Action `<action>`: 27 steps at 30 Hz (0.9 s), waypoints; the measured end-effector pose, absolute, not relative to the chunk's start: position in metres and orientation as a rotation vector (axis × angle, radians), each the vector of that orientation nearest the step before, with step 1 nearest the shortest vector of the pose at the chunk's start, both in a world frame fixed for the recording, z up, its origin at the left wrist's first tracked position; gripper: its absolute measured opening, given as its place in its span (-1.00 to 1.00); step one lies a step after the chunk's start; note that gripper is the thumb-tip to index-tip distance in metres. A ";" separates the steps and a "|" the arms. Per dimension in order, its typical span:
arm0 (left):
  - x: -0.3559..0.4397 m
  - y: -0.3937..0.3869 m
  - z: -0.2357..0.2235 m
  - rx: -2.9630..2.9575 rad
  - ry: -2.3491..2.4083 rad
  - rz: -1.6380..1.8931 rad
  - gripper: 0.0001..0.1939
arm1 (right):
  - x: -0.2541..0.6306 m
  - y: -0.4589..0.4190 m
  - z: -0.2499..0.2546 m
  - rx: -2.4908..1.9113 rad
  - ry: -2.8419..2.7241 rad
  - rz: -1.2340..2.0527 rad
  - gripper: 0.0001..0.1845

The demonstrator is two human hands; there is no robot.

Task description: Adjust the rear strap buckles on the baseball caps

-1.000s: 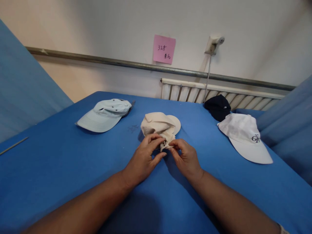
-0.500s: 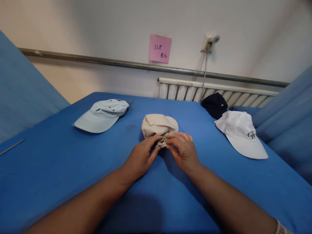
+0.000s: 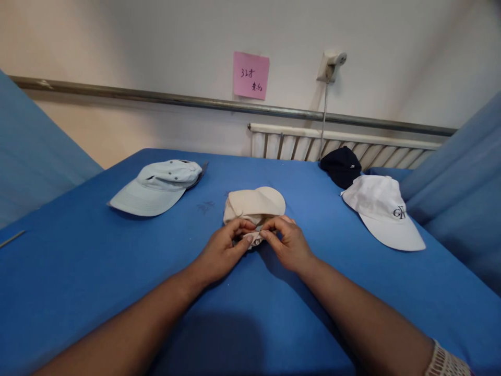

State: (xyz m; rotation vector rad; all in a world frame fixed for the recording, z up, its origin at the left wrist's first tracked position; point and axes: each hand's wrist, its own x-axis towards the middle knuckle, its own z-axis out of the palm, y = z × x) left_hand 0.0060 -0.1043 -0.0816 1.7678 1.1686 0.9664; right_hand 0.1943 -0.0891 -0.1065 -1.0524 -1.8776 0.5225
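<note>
Left hand (image 3: 219, 254) and right hand (image 3: 291, 244) pinch the beige cap's (image 3: 256, 201) bunched edge from 2 sides, probably steadying the fabric.

Arms, one pair, both bare along the forearm, reaching in from the near side over the table (image 3: 97, 261) and converging in a V.

Left forearm (image 3: 156, 310): angled toward the far edge. Left wrist (image 3: 198, 277): nearly straight.

Left hand (image 3: 219, 254): back outward, fingers (image 3: 238, 225) curved inward, thumb (image 3: 240, 245) stretched along the near side, tips pinching.

Right forearm (image 3: 364, 308): the opposing slant. Right wrist (image 3: 313, 265): nearly straight.

Right hand (image 3: 291, 245): thumb and index fingertip drawn together in a pinch, other fingers bent behind.

Placement: both hands around mid-table, well apart from the left and right edges, thumb tips just beside each other.
</note>
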 end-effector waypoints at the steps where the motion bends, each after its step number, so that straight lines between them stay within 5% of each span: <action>1: 0.006 -0.105 -0.081 1.770 1.165 0.959 -0.75 | 0.194 -0.089 -0.107 -1.053 -1.872 0.525 -0.92; 27: 0.010 -0.111 -0.079 1.724 1.348 1.051 -0.81 | 0.188 -0.117 -0.093 -0.914 -2.059 0.247 -0.89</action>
